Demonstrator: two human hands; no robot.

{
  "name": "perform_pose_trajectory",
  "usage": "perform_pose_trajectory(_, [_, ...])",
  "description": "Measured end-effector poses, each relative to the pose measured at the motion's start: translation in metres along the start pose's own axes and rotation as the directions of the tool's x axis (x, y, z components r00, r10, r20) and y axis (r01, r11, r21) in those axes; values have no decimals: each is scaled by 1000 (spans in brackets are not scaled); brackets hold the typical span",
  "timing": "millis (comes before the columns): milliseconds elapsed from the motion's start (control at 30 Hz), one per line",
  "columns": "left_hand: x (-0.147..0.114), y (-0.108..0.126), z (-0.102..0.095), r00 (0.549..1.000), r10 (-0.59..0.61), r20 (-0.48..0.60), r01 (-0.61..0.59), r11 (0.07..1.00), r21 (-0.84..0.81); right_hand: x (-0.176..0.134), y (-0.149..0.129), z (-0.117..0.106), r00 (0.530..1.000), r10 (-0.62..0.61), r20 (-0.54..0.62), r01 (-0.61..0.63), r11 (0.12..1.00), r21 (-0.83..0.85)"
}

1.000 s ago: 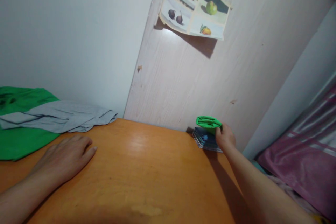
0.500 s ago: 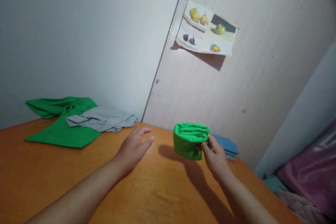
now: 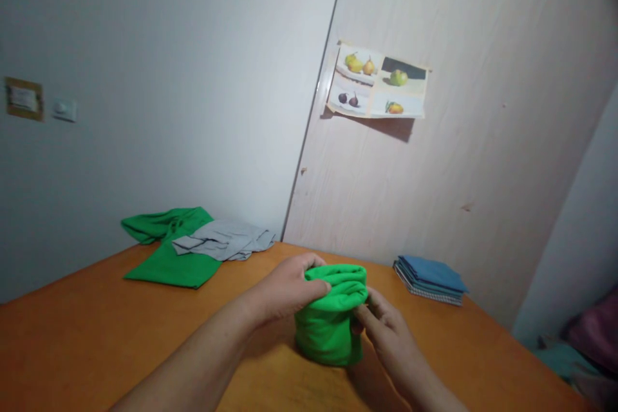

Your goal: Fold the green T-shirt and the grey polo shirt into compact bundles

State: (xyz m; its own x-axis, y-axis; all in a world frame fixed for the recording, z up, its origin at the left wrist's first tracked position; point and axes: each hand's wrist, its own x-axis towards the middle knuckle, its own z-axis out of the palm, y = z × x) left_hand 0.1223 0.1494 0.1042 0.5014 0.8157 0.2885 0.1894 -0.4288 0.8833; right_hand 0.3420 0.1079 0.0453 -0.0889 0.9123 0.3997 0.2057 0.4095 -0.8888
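Observation:
A bright green cloth bundle, folded into a thick roll with its layered folds facing up, is between my two hands above the orange table. My left hand grips its upper left side, the thumb over the top folds and the fingers behind. On the right edge, my right hand pinches the cloth between thumb and fingers. The bundle's far side is hidden, and I cannot tell whether its bottom touches the table.
At the back left, a green garment lies spread with a crumpled grey cloth over it. A stack of folded blue cloths sits at the back right of the orange table. Walls rise behind, with a fruit picture.
My left hand has moved right and taken hold of the green bundle, which was in my right hand alone. The bundle is lower and nearer. The view has shifted left and up.

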Motion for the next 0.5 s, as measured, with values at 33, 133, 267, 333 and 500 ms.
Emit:
perform_pose_trajectory(33, [0,-1,-1,1000,-13,7,13,1000,26,-1,2,1,1000,-1,-6,1,1000,-3])
perform_pose_trajectory(133, [2,-7,-1,999,-31,34,29,997,65,-4,8,6,997,-34,-69,32,999,-28])
perform_pose_trajectory(267, [4,-11,-1,999,-17,31,13,994,106,-8,15,7,941,-182,-285,101,956,-275])
perform_pose_trajectory(333, [3,-11,0,999,-6,34,2,992,125,-9,16,6,893,-311,-327,159,895,-417])
perform_pose_trajectory(500, [-1,-3,0,998,-21,65,10,986,169,-12,9,5,878,-456,-147,333,801,-497])
